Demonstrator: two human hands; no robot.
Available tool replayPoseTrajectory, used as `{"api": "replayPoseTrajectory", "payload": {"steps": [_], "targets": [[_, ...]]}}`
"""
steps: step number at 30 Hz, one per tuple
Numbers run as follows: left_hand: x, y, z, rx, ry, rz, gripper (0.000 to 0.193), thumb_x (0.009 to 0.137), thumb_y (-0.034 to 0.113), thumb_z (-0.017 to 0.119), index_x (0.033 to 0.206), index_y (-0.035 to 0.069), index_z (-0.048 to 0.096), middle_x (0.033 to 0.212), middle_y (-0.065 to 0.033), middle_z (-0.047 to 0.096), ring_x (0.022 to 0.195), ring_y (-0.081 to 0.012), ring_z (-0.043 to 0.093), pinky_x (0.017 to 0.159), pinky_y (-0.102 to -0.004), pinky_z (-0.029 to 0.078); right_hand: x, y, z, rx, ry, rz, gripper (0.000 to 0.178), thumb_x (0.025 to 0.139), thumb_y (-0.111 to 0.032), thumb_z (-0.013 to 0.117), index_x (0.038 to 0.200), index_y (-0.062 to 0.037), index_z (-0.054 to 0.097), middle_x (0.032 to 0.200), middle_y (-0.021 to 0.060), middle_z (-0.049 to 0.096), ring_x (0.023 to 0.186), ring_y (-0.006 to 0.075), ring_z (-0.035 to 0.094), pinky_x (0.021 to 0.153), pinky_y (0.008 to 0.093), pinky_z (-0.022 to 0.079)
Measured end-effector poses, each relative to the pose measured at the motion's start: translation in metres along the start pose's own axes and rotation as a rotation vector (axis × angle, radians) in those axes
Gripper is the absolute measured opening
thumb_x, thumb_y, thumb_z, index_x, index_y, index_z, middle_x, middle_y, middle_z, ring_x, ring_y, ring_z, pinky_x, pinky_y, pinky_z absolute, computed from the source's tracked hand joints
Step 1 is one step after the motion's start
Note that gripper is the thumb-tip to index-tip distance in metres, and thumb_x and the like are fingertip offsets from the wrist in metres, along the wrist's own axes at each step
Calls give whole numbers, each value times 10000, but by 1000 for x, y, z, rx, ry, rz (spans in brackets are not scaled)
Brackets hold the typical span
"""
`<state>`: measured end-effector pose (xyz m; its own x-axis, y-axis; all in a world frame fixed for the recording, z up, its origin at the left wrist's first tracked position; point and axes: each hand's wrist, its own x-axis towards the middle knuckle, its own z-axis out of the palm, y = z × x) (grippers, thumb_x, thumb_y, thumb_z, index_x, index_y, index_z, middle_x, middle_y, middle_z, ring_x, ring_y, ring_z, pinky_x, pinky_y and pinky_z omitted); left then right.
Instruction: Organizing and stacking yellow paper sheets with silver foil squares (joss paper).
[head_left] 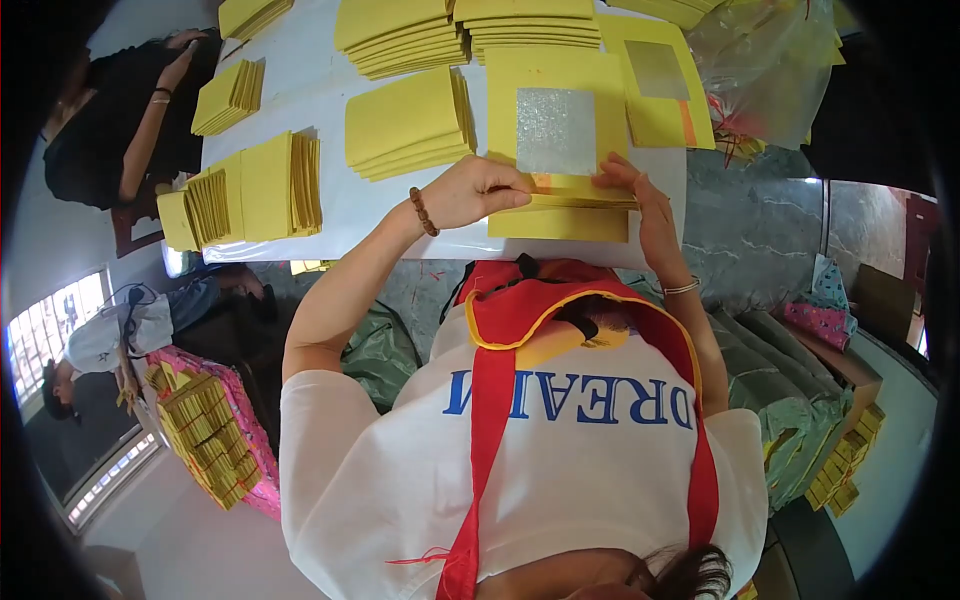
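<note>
In front of me on the table lies a yellow sheet of joss paper with a silver foil square on it. Its near part is raised into a folded edge, and more yellow paper shows below that. My left hand is closed, pinching this edge near its left end between thumb and fingers. At the right end, my right hand has its fingers bent over the paper and grips the edge. Another foil-faced sheet lies just to the right.
Folded yellow paper stacks cover much of the white table, with standing bundles at left. A clear plastic bag sits far right. Other people are at left. Green wrapped bales and a box of yellow bundles stand behind.
</note>
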<state>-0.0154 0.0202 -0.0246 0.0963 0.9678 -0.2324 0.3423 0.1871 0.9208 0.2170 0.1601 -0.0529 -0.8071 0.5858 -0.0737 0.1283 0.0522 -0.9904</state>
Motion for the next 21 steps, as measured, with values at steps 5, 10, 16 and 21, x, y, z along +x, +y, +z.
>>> {"api": "replayPoseTrajectory", "payload": {"steps": [5,10,16,21], "targets": [[-2,-2,-1,-83,-24,-64,159,851,142,604,928,11,649,763,-58,644,687,-96,560,631,-251,457,0,1,0,-12,3,-3,517,1002,-319,192,1183,-10,564,1047,91,650,1302,227,357,1098,353,196],[-1,-2,-1,-105,-13,-62,155,834,124,591,916,5,647,749,-45,635,680,-82,551,623,-244,454,0,2,0,-12,7,0,527,1000,-341,194,1183,-13,564,1056,93,647,1301,228,357,1097,355,200],[0,-2,-1,-144,8,-95,168,845,135,581,920,-3,642,722,-32,612,658,-71,524,614,-239,444,-5,9,-2,89,-23,-90,435,972,-332,352,1177,-16,570,1078,121,635,1274,222,392,1057,349,278],[-4,0,-5,-149,8,-116,217,848,178,615,975,3,639,820,-52,633,726,-92,542,657,-243,449,-2,19,0,-165,45,-134,316,906,-188,553,1169,-14,569,1060,109,634,1130,182,517,930,300,409]]}}
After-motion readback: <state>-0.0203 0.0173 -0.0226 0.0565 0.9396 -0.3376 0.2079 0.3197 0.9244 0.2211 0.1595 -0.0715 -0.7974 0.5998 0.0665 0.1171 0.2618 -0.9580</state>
